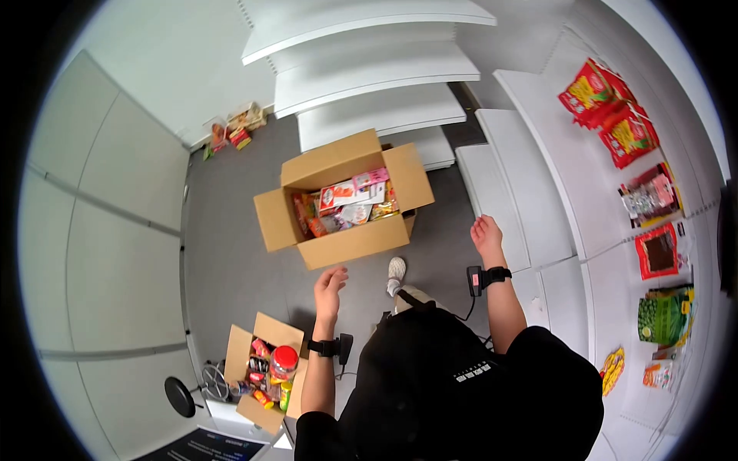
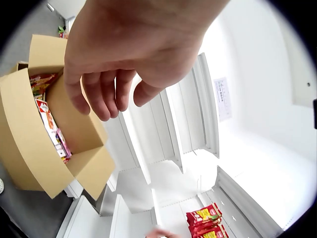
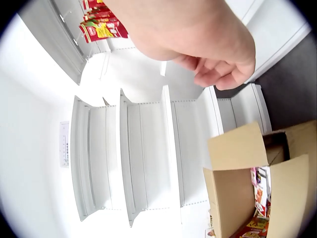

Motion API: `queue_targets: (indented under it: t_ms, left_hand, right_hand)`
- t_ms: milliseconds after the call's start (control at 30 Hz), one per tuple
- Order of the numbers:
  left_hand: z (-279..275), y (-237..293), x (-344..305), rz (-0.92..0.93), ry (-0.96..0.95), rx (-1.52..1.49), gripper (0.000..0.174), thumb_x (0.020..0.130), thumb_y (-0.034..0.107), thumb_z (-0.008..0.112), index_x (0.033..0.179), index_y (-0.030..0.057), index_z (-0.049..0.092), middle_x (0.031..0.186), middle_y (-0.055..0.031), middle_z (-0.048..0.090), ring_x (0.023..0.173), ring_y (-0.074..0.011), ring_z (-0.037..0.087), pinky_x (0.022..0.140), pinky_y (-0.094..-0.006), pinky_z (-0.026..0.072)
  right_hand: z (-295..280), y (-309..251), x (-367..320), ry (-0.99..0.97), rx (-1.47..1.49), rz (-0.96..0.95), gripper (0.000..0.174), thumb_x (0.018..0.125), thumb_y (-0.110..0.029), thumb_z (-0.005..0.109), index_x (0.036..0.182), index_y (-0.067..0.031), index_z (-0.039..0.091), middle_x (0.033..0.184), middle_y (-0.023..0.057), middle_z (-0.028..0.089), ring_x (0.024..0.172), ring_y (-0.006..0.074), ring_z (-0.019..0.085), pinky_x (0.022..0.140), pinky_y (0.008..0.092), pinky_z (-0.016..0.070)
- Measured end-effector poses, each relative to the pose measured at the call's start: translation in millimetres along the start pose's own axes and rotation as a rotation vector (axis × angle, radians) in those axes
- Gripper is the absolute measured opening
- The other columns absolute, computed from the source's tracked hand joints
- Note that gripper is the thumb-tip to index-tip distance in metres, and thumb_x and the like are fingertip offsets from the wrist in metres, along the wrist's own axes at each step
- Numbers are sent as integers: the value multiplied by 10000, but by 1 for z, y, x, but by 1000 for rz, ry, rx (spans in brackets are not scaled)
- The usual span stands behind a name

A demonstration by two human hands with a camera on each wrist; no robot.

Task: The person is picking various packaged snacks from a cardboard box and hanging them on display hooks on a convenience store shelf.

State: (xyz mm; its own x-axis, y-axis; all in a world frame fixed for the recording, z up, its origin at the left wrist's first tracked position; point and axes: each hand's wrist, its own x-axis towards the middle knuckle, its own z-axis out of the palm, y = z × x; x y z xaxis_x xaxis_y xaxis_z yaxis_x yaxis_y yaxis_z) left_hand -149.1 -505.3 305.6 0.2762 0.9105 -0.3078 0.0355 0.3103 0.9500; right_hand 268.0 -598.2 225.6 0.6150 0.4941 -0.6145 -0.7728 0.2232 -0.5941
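A large open cardboard box (image 1: 354, 244) filled with snack packets (image 1: 346, 201) stands on the floor in front of the person. The left hand (image 1: 329, 293) hovers near the box's front side, empty, its fingers loosely bent; the left wrist view shows that hand (image 2: 131, 59) with fingers hanging down, the box (image 2: 29, 134) beyond it. To the right of the box, the right hand (image 1: 487, 237) is raised in the air and holds nothing. In the right wrist view the right hand's (image 3: 198, 39) fingers are loosely curled, above the box (image 3: 237, 148).
White shelves (image 1: 377, 77) stand behind the box. Along the right wall, red snack bags (image 1: 629, 137) and a green bag (image 1: 663, 316) hang over shelving. A smaller box (image 1: 240, 353) with a red-lidded jar (image 1: 284, 361) stands at lower left. Packets (image 1: 240, 138) lie in the far left corner.
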Motion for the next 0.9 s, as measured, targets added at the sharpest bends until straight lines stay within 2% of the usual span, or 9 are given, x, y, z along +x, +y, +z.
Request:
queue_targets:
  t_ms: [267,400,567,633,733,767,900]
  left_hand:
    - [-62,7,21,-78,196,2,247,917,202,527,1053,14,612,1034,-68,635,925,-151,591,823,-283,451]
    - [-66,9,63,-112,180,-5,247,918,209,522,1046,18,611,1032,-68,636,927,-156,592,821,-290,454]
    - [-75,25,119,-140,136,45,241,915,224,526,1035,33,612,1029,-70,639,933,-160,597,818,-300,459]
    - [-80,32,137,-176,155,66,277,916,236,530,1056,10,605,1038,-72,637,945,-168,593,826,-304,453]
    - [-85,41,164,-184,157,80,290,915,242,535,1063,3,604,1044,-73,636,951,-173,593,827,-306,451]
    - [-86,43,165,-187,151,83,287,914,242,536,1061,6,606,1044,-73,636,950,-173,593,826,-306,451]
    - [-89,22,195,-289,104,101,280,915,257,533,1054,27,613,1027,-66,635,932,-168,598,796,-293,450]
  right_hand:
    - [89,74,24,-37,-1,232,67,831,-158,612,848,-105,574,792,-1,604,735,127,567,684,293,473]
    - [107,92,38,4,1,330,79,851,-181,597,849,-106,574,798,-2,597,743,124,560,686,292,468]
    - [120,110,64,32,30,350,109,873,-216,571,886,-108,571,830,1,590,768,132,552,718,296,461]
    - [128,126,80,62,14,400,122,879,-228,560,894,-107,568,829,4,588,780,139,553,731,303,460]
    - [140,155,101,46,-18,454,140,885,-241,542,912,-106,564,859,14,597,811,154,560,750,321,460]
    - [143,164,106,23,-35,464,167,885,-251,529,957,-104,557,912,28,610,835,171,569,771,334,458]
    - [169,180,107,73,-125,556,221,891,-275,511,1016,-97,546,970,51,616,888,197,570,798,354,459]
